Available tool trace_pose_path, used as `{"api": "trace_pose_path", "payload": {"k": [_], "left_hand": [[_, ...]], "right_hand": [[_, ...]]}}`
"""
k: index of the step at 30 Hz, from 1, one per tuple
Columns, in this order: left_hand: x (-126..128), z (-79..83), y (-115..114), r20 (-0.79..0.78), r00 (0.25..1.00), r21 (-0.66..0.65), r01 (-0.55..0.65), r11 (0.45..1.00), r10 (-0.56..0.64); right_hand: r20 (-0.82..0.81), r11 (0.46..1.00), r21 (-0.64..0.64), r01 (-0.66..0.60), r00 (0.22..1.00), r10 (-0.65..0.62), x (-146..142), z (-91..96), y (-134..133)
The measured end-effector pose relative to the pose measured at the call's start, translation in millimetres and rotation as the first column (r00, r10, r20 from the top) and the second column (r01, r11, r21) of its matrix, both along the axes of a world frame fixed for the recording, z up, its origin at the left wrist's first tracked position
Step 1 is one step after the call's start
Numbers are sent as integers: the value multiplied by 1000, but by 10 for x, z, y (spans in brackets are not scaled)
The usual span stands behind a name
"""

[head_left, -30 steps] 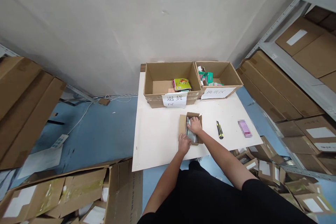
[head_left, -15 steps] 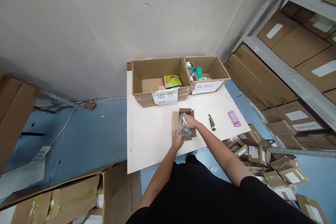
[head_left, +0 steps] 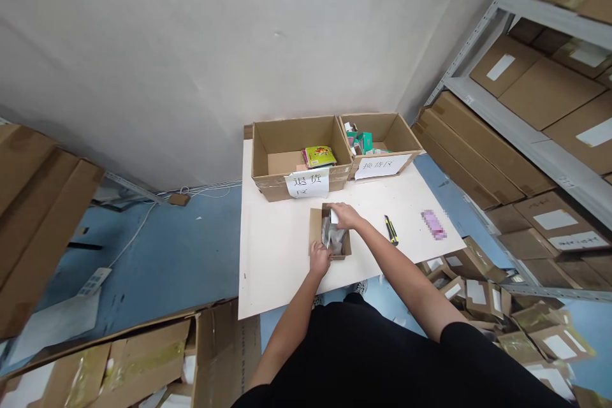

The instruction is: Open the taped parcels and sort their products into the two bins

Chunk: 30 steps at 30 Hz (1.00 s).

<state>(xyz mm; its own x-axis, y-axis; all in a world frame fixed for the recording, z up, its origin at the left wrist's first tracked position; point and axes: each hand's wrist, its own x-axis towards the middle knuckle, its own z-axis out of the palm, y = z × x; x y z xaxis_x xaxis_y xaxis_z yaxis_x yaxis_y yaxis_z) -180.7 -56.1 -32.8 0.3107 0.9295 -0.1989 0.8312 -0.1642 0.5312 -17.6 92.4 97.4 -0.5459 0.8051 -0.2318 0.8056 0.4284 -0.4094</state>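
Holding box (head_left: 315,225) with left hand (head_left: 320,258) and white item (head_left: 334,217) with right hand (head_left: 346,215), may tear plastic (head_left: 337,241) by rough pulling.

Both hands (head_left: 320,259) at a small open carton (head_left: 315,225) on the white table (head_left: 277,255), a cutter (head_left: 391,230) nearby.

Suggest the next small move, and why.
I'd probably ease the white item upward: the right hand has its fingers at it, the box is open, and the left hand, at the near left edge, could steady it.
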Motion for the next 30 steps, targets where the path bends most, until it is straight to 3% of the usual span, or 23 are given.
{"api": "trace_pose_path", "payload": {"k": [7, 10, 12, 15, 20, 23, 27, 30], "left_hand": [[-690, 110, -24, -87, 993, 7, -80, 997, 80], [-1046, 139, -85, -83, 991, 9, -102, 995, 102], [-1258, 155, -137, -96, 990, 16, -107, 994, 108], [-1503, 179, -203, -127, 981, 32, -144, 989, 147], [-1695, 237, -241, -99, 986, 23, -136, 990, 138], [-1730, 302, -260, -89, 989, -21, -124, 992, 122], [-1663, 444, -278, -48, 985, 6, -165, 986, 165], [-1383, 553, -164, 22, 975, 108, -223, 969, 222]], "right_hand": [[-169, 995, 100, 9, 986, 8, -62, 804, 202], [-215, 993, 110, 43, 976, -19, 96, 967, 311], [-214, 992, 111, 52, 976, -28, 222, 953, 385], [-153, 993, 96, 72, 987, -57, 358, 706, 429], [32, 996, -87, 3, 999, -1, 339, -117, 204], [25, 987, -162, 14, 1000, -10, 301, -522, 33], [41, 977, -159, 139, 990, -134, 386, -739, -63], [34, 950, -106, 293, 956, -291, 525, -815, -180]]}}
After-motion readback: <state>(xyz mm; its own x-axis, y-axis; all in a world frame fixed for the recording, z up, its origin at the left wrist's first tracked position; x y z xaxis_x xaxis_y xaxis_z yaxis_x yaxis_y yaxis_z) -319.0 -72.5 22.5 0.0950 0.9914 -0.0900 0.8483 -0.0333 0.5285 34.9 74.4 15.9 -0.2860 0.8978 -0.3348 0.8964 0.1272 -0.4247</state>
